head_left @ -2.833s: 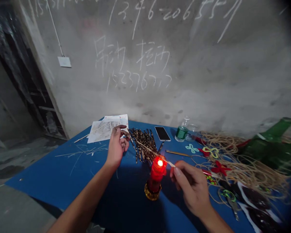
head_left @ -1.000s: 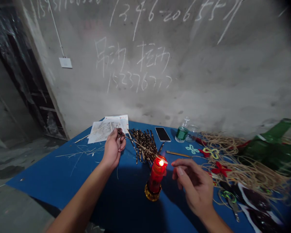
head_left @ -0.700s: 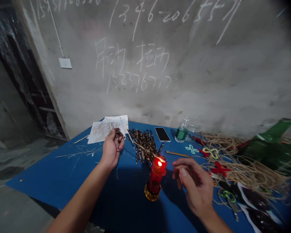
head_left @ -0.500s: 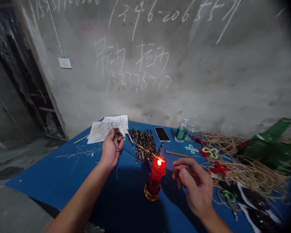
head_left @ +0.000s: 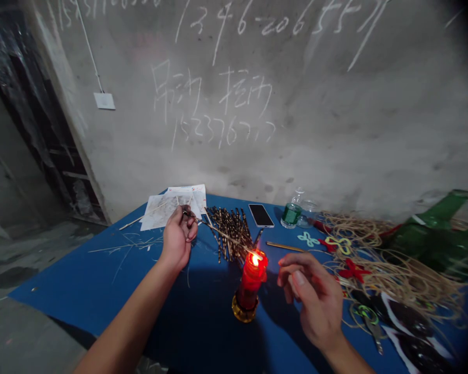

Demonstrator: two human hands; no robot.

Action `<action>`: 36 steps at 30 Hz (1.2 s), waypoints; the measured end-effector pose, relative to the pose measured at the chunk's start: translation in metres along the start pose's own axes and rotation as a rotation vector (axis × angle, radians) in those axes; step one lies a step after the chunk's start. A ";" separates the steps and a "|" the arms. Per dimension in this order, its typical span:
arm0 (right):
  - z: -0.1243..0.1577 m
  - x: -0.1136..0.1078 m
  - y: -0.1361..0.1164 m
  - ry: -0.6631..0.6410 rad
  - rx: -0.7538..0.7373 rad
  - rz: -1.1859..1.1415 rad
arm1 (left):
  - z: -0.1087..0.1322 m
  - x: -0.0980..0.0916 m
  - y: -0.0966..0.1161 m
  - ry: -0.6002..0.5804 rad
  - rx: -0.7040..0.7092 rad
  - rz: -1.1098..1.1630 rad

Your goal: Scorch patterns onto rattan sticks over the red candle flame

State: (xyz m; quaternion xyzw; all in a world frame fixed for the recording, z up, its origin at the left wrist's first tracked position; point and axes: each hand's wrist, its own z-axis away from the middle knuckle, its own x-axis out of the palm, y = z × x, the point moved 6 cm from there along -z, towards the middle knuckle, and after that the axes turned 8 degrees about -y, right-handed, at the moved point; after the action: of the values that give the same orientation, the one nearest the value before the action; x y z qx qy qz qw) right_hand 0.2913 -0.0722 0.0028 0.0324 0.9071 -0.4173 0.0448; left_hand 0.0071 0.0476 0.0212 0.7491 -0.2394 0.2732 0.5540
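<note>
My left hand [head_left: 178, 239] is closed on one end of a thin stick [head_left: 221, 232]. The stick slants down to the right, and its far end lies over the flame of a lit red candle [head_left: 250, 284] on a gold base. My right hand [head_left: 315, 298] hovers just right of the candle, its fingers loosely curled and the thumb apart, with nothing seen in it. Behind the candle lies a pile of dark, burnt-patterned sticks [head_left: 229, 226]. A thin brown stick [head_left: 285, 246] rests to the right of the pile.
Papers [head_left: 154, 218] and thin plant strips [head_left: 134, 244] lie at left on the blue table [head_left: 81, 280]. A phone [head_left: 261, 215] and a green-labelled bottle [head_left: 291, 214] stand near the wall. Tangled cord [head_left: 405, 275], a red star-shaped piece [head_left: 354, 270], scissors [head_left: 373, 327] and green bottles [head_left: 432, 228] crowd the right.
My left hand has shifted very slightly left, and the stick with it; its tip stays over the flame. My right hand stays in place.
</note>
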 end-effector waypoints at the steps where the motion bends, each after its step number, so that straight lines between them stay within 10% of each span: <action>1: 0.000 0.000 0.000 0.000 -0.007 -0.007 | 0.000 0.000 0.000 0.002 -0.009 0.008; 36: 0.000 -0.002 -0.003 0.068 -0.021 -0.049 | -0.001 0.002 0.002 -0.024 0.046 -0.014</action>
State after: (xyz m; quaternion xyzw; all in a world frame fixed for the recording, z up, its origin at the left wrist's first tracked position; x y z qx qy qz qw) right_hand 0.2935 -0.0738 0.0054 0.0239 0.9130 -0.4073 0.0040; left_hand 0.0066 0.0483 0.0245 0.7663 -0.2345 0.2658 0.5358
